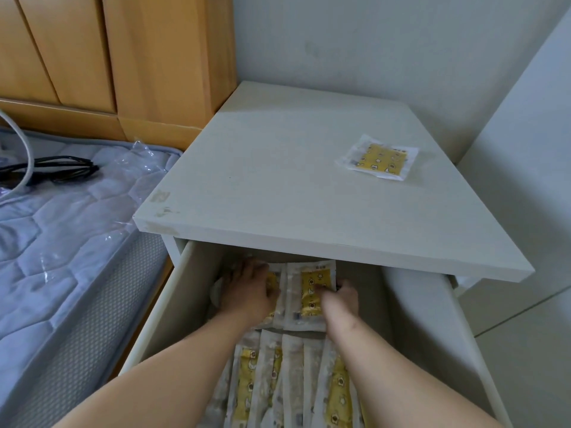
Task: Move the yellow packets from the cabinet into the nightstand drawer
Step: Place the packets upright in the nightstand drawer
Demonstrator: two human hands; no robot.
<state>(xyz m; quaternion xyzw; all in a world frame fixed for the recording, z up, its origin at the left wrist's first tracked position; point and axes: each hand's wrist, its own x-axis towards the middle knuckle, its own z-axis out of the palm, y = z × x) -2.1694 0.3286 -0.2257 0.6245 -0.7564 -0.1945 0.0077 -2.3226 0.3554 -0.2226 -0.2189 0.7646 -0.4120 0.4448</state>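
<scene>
The white nightstand's drawer [154, 322] is pulled out below me, and both my hands reach into it. My left hand [247, 291] lies on a yellow packet at the back left, fingers curled over its far edge. My right hand [340, 299] grips the right edge of a yellow packet [310, 291] beside it. Several more yellow packets [290, 384] stand in a row at the front of the drawer, between my forearms. A single yellow packet [378, 157] lies flat on the nightstand top [278, 180], toward its back right.
A bed with a plastic-wrapped grey mattress [61, 230] stands to the left, with black cables [52, 171] on it. A wooden headboard [108, 57] rises behind it. A white wall [386, 41] stands behind the nightstand, and a white panel [531, 149] to its right.
</scene>
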